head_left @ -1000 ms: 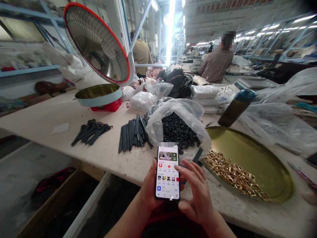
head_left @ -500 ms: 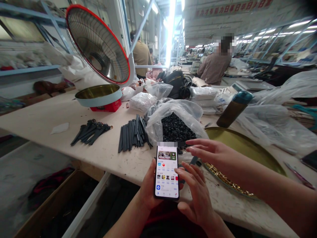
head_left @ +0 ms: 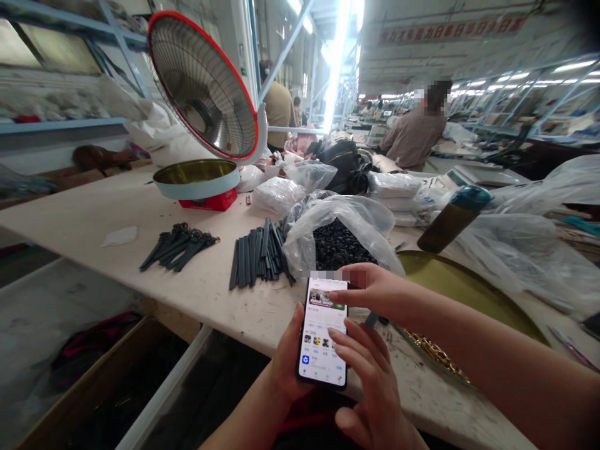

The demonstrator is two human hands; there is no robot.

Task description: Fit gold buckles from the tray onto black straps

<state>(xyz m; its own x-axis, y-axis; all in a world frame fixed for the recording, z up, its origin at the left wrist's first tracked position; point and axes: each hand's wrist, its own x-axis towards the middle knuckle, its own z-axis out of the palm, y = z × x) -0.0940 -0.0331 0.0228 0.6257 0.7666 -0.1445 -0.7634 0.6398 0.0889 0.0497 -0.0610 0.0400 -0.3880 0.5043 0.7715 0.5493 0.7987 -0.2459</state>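
Left hand [head_left: 285, 362] grips the phone [head_left: 323, 369] by the desk [head_left: 225, 315]. Right hand [head_left: 372, 378] is open over it. Someone else's hand [head_left: 384, 289] reaches in. One page is up, no little picture opened.

Lit phone [head_left: 323, 337], tilted slightly, upright

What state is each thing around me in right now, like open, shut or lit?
Phone, screen lit, gripped in the left hand
Right hand, open, fingers over the screen
Other person's hand, reaching over the phone's top
Clear bag, open, black pieces inside
Round tin, open, on a red box
Bottle, cap on
Gold tray, uncovered, holding gold-coloured pieces
Red-rimmed appliance, on or off, cannot tell
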